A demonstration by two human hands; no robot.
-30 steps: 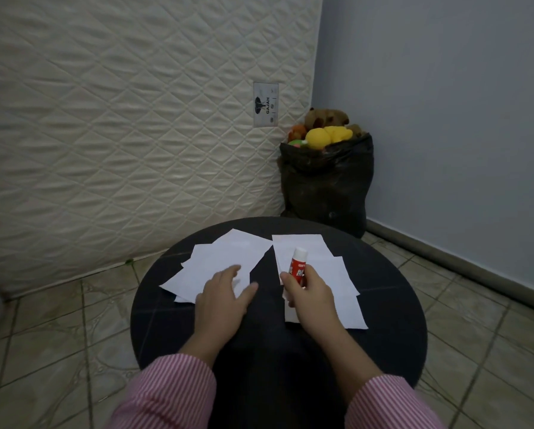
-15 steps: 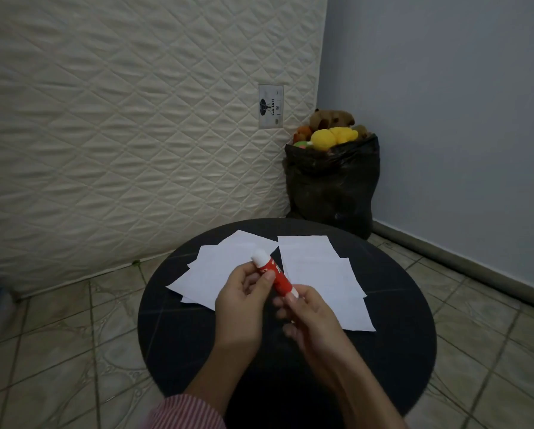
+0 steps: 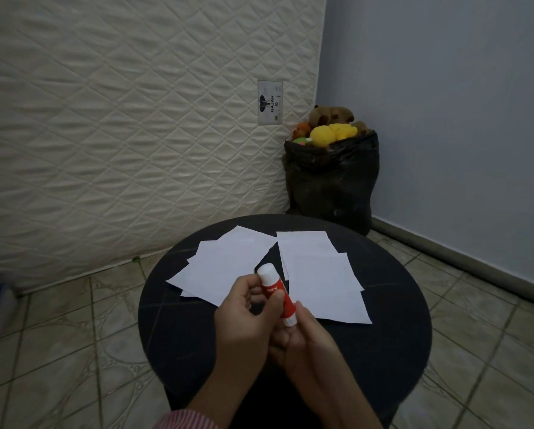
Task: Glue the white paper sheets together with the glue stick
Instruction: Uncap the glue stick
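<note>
A home room: a mattress (image 3: 136,134) is leaning against the wall at left, a bag of stuffed toys (image 3: 332,174) sitting in the corner, tiled floor (image 3: 58,351).

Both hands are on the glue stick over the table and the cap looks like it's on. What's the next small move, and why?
Probably pull the white cap off. The left hand grips the glue stick near its capped end, the right hand holds its base, and the white paper sheets lie unglued on the table. No glue can go on while it is capped.

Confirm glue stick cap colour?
White cap on the red glue stick, clearest in head view.
</note>
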